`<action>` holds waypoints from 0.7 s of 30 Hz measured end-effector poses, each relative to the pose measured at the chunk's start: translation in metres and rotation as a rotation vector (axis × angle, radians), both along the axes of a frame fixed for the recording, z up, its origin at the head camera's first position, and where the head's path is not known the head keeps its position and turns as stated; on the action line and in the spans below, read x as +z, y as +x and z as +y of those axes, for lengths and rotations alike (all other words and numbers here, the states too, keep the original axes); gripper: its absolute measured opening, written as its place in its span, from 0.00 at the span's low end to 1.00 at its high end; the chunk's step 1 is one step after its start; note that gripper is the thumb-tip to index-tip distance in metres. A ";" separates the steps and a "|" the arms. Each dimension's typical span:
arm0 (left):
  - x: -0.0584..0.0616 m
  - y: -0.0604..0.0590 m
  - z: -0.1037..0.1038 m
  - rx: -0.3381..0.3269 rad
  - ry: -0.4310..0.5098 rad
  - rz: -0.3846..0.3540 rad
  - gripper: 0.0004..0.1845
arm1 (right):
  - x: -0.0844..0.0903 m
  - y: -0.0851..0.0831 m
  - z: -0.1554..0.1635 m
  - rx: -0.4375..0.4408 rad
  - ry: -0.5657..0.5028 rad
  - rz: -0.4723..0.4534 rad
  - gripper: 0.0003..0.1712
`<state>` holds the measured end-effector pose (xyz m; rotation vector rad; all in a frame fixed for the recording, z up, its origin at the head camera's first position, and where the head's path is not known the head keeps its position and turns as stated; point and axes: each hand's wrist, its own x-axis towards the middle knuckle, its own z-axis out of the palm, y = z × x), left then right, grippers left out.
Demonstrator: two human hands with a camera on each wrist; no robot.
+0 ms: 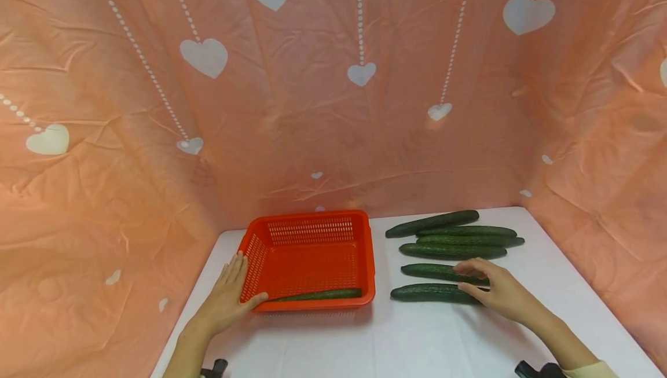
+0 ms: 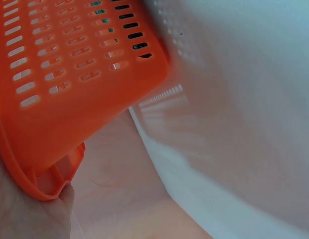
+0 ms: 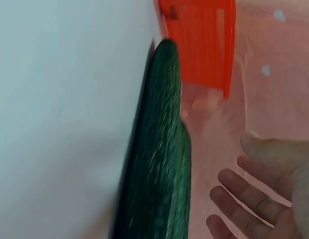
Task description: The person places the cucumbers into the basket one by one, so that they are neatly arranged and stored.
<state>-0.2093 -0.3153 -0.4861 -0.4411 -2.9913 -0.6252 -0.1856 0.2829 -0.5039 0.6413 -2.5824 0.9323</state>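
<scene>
My left hand [image 1: 226, 292] rests on the left rim of a red plastic basket [image 1: 367, 250], fingers straight along the side and thumb over the front corner. The left wrist view shows the slotted basket wall [image 2: 70, 122] from outside, with the hand [image 2: 35, 216] against its rim. Inside, a cucumber [image 1: 323, 294] lies along the front wall. My right hand [image 1: 500, 292] hovers with parted fingers over the right ends of the two nearest cucumbers [image 1: 424, 293]. In the right wrist view, the hand [image 3: 274, 191] holds nothing, and a cucumber [image 3: 157, 149] lies apart from its fingers.
Several more cucumbers [image 1: 453, 250] lie close together behind, at the back right of the white table [image 1: 396, 343]. A pink cloth [image 1: 292, 135] with white hearts hangs around the back and sides. The basket stands left of the cucumbers, with a strip of table between.
</scene>
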 end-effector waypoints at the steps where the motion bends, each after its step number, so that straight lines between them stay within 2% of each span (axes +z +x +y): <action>1: 0.000 0.000 0.000 -0.001 0.001 0.001 0.60 | -0.002 0.001 0.004 -0.004 0.003 0.010 0.18; 8: 0.002 0.000 0.001 0.001 -0.008 0.001 0.60 | -0.020 0.004 0.032 0.010 -0.038 0.048 0.20; 11: 0.002 0.000 0.001 0.002 -0.005 -0.003 0.59 | -0.027 0.006 0.043 0.024 -0.047 0.030 0.20; 16: -0.001 -0.001 0.001 0.002 -0.002 -0.004 0.60 | -0.040 0.010 0.058 -0.001 -0.009 -0.019 0.21; 21: -0.002 -0.003 0.000 0.006 -0.004 -0.004 0.60 | -0.051 0.013 0.067 -0.021 0.027 -0.018 0.23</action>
